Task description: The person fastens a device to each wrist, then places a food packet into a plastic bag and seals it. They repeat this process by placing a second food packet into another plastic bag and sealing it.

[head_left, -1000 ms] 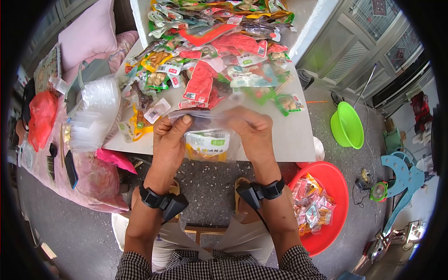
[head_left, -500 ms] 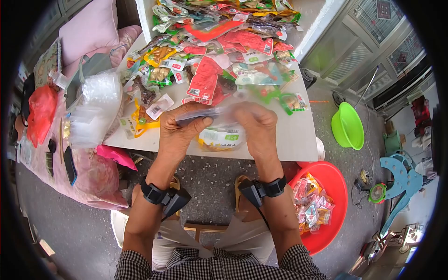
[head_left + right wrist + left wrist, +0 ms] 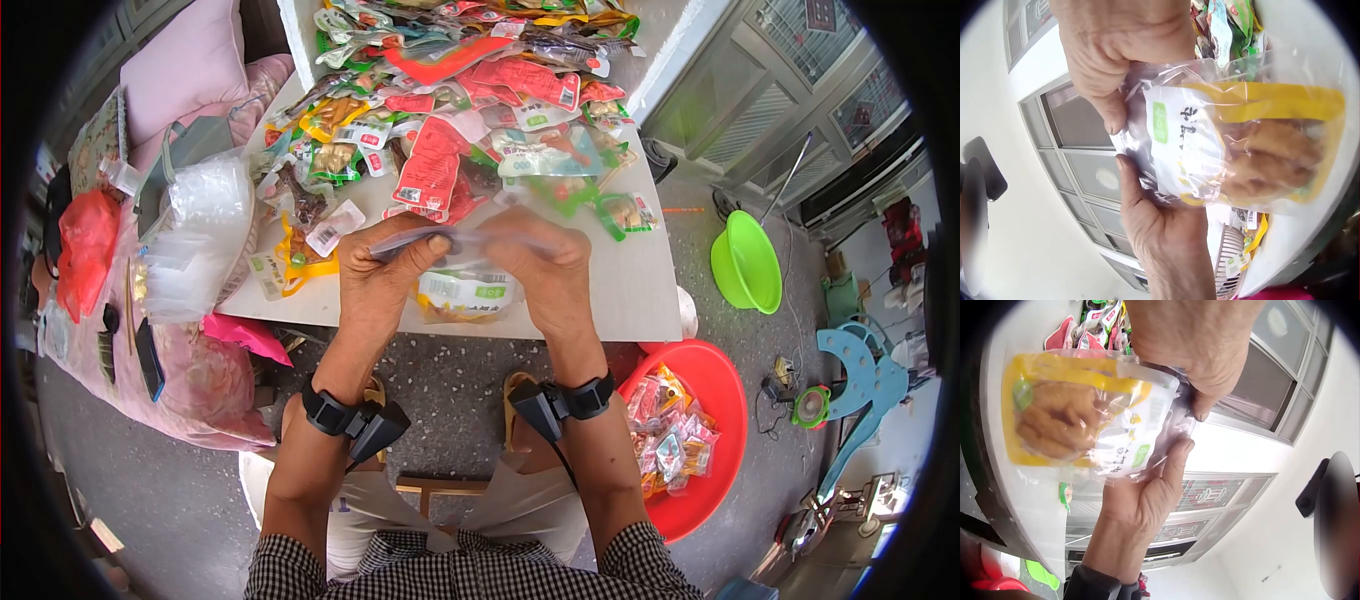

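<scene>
In front of me, both hands pinch the top edge of a clear plastic bag (image 3: 1138, 134). Inside it lies a yellow-bordered snack packet (image 3: 1060, 419) with brown, lumpy food and a white label. My left hand (image 3: 378, 265) grips the left end of the bag's mouth, its thumb along the edge. The right hand (image 3: 545, 270), slightly blurred, grips the other end with its thumb toward the left one. Below the hands, the packet hangs over the table's front edge. Many colourful snack packets (image 3: 430, 165) lie heaped beyond the hands.
The pale table (image 3: 620, 290) carries the heap. A stack of clear bags (image 3: 205, 205) sits at the left beside a pink-covered seat (image 3: 215, 385). On the floor at right stand a red basin (image 3: 728, 400) with bagged packets and a green basin (image 3: 745, 262).
The left hand has turned inward, its thumb now lying along the bag's upper edge. The bag's mouth is gathered flatter, and the packet sits slightly higher and farther right than one second ago.
</scene>
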Demonstrator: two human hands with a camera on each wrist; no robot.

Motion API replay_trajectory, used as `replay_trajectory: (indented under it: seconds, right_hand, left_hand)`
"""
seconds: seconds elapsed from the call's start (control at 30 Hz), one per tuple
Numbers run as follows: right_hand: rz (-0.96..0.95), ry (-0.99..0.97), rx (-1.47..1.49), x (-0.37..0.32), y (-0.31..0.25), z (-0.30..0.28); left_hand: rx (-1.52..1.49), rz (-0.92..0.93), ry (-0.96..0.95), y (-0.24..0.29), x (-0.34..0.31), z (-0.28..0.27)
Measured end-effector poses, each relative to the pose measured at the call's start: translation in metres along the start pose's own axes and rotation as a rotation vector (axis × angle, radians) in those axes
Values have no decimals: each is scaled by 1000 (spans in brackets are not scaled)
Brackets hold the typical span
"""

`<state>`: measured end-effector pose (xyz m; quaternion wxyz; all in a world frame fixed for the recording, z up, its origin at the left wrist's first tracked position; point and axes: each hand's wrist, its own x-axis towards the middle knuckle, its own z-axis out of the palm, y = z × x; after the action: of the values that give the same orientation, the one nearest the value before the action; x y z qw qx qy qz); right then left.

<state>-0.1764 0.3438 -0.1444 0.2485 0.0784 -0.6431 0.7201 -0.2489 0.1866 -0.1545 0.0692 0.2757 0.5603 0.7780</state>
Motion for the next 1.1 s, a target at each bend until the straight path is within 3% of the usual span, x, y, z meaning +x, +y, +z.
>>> replay_trajectory:
  seconds: [0.4,0.8,1.0,1.1]
  right_hand:
    - [30,62,-87,0,2,7]
    - [18,44,13,1,8,14]
    - [-7,100,29,2,4,12]
    - [-34,85,18,0,4,11]
  left_hand:
    - [35,87,26,0,1,4]
    - [157,99,-4,2,0,2]
    - [16,195,-4,7,4,2]
    - [2,112,-31,8,2,-7]
